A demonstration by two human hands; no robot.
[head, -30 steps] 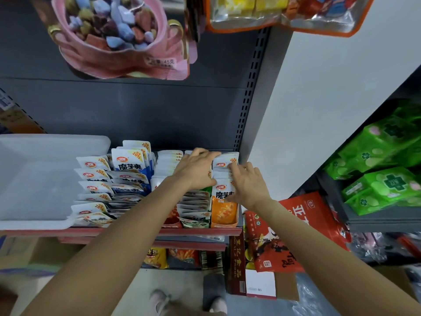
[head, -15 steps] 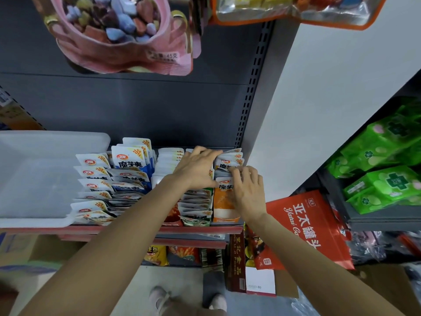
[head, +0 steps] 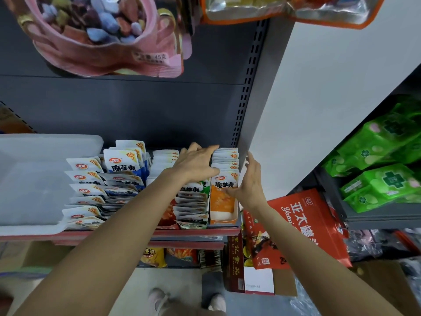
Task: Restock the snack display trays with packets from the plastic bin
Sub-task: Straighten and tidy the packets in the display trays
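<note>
Since half a second ago the right hand (head: 250, 179) has lifted off the top of the orange packets (head: 222, 197) and now stands edge-on at their right side, fingers straight, thumb touching the front packet. The left hand (head: 197, 163) stays flat against the left side of the same row, fingers extended, gripping nothing. That row stands upright in the rightmost display tray (head: 235, 221) on the shelf (head: 196, 232). Left of it run four more rows: green packets (head: 192, 201), a white row (head: 163, 159), and two rows of blue packets (head: 124, 169). One plastic bin (head: 32, 179) sits at the far left of the shelf.
</note>
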